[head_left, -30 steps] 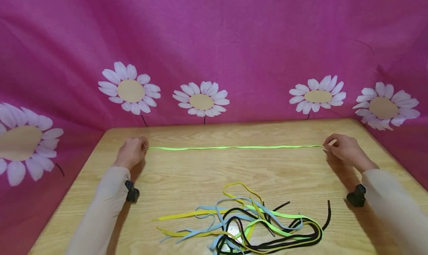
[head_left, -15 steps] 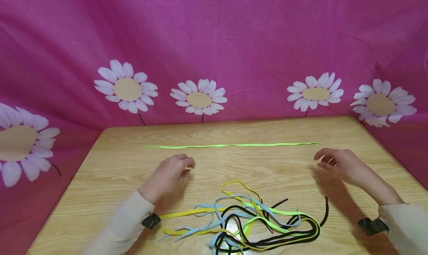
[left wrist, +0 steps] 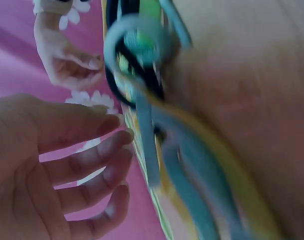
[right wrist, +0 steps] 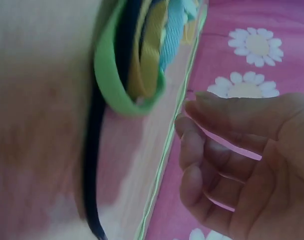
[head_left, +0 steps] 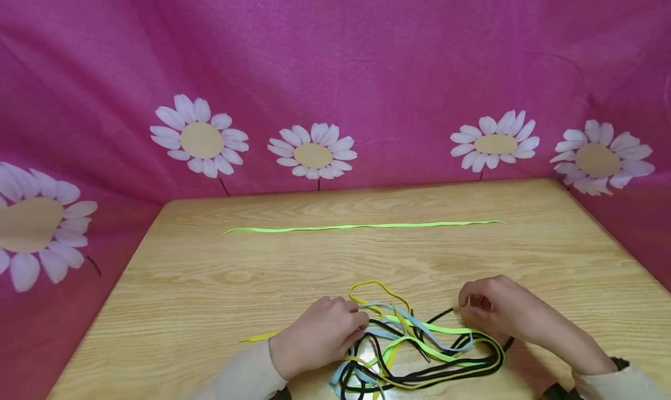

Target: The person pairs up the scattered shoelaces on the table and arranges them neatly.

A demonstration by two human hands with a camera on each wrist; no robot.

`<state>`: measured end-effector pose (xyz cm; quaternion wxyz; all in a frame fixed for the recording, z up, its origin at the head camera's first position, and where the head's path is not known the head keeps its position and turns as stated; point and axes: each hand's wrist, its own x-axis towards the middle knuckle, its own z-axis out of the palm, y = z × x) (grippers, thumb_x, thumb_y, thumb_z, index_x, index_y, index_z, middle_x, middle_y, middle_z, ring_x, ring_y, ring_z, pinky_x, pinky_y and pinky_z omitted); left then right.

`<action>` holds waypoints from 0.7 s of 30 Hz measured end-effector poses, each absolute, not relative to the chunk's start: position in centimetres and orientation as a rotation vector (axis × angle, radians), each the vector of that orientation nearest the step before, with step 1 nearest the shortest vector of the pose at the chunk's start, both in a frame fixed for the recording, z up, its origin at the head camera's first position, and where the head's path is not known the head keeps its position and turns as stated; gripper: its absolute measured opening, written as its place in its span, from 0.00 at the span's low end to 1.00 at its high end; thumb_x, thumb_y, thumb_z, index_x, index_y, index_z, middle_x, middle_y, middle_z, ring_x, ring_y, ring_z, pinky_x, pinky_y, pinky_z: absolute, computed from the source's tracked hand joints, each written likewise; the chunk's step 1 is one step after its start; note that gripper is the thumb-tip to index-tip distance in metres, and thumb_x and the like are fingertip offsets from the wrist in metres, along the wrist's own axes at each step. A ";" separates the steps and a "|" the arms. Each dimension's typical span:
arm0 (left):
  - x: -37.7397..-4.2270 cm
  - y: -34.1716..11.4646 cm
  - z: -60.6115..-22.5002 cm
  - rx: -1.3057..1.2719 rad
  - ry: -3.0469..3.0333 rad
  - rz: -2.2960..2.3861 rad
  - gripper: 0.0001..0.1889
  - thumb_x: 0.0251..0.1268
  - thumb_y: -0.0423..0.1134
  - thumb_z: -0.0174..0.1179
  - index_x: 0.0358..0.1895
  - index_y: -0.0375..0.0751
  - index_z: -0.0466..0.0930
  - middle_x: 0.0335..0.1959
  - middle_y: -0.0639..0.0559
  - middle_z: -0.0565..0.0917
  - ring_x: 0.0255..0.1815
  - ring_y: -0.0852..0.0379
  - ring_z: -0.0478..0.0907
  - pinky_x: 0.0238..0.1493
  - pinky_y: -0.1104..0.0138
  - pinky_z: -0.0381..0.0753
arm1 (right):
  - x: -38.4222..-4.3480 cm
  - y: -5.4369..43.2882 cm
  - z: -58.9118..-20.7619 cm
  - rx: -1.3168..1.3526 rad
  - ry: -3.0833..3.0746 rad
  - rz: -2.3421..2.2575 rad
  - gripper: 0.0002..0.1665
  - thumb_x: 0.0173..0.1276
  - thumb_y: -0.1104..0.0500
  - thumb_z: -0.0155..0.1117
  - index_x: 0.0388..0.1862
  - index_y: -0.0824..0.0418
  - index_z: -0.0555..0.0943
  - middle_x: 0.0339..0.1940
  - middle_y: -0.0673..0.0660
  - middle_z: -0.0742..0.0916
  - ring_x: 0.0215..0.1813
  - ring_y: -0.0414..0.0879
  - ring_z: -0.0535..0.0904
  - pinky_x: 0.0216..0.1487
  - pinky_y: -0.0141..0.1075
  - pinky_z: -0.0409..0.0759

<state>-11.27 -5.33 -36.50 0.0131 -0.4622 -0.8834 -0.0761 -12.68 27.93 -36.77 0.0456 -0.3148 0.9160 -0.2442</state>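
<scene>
A tangled heap of flat and round shoelaces lies at the near middle of the table, with black laces [head_left: 419,382], yellow laces [head_left: 374,282], light blue laces [head_left: 335,379] and a bright green lace [head_left: 442,329]. My left hand [head_left: 322,336] hovers over the heap's left side, fingers loosely bent and holding nothing in the left wrist view. At the heap's right side is my right hand [head_left: 505,307], its fingers relaxed and empty in the right wrist view. Farther back, a single green shoelace [head_left: 362,226] lies stretched nearly straight from left to right.
The wooden table [head_left: 209,283] has a pink cloth [head_left: 398,68] with white daisies hanging behind it and along both sides. A small shiny patch [head_left: 401,359] shows under the heap. A dark wrist mount [head_left: 561,392] sits by the right sleeve.
Both hands have let go of the ends of the straight green shoelace and come back toward me. They are now at the two sides of the heap, the left having moved right.
</scene>
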 end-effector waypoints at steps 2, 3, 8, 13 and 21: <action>-10.9 -4.8 -36.7 -1.444 -2.748 -0.249 0.06 0.67 0.41 0.61 0.30 0.50 0.79 0.25 0.61 0.76 0.27 0.65 0.74 0.28 0.69 0.71 | -12.3 27.4 -36.9 -0.975 2.777 -0.766 0.09 0.59 0.66 0.70 0.31 0.52 0.81 0.25 0.37 0.79 0.26 0.29 0.69 0.25 0.29 0.71; -10.8 -4.5 -36.8 -1.440 -2.745 -0.253 0.06 0.67 0.42 0.61 0.30 0.50 0.79 0.25 0.62 0.75 0.26 0.66 0.73 0.28 0.69 0.70 | -12.0 27.1 -36.9 -0.982 2.772 -0.774 0.09 0.59 0.66 0.70 0.31 0.52 0.81 0.25 0.37 0.79 0.26 0.29 0.69 0.25 0.29 0.71; -10.2 -3.3 -37.5 -1.391 -2.704 -0.286 0.11 0.67 0.45 0.61 0.25 0.51 0.78 0.22 0.62 0.73 0.24 0.67 0.70 0.26 0.71 0.61 | -11.1 25.7 -37.2 -1.150 2.706 -0.853 0.13 0.57 0.68 0.71 0.29 0.50 0.80 0.27 0.36 0.79 0.27 0.27 0.69 0.24 0.27 0.71; -10.0 -2.4 -37.8 -1.351 -2.684 -0.367 0.13 0.65 0.45 0.63 0.24 0.50 0.73 0.20 0.63 0.68 0.23 0.67 0.67 0.27 0.72 0.61 | -10.3 24.6 -37.4 -1.181 2.691 -0.839 0.12 0.57 0.62 0.73 0.26 0.47 0.79 0.25 0.34 0.76 0.27 0.26 0.67 0.24 0.26 0.69; -10.2 -1.4 -38.2 -1.349 -2.653 -0.267 0.10 0.61 0.47 0.66 0.30 0.49 0.77 0.23 0.61 0.71 0.22 0.67 0.70 0.23 0.72 0.67 | -9.2 23.3 -37.4 -0.938 2.728 -0.638 0.13 0.50 0.49 0.78 0.24 0.42 0.78 0.21 0.34 0.72 0.25 0.29 0.66 0.23 0.28 0.65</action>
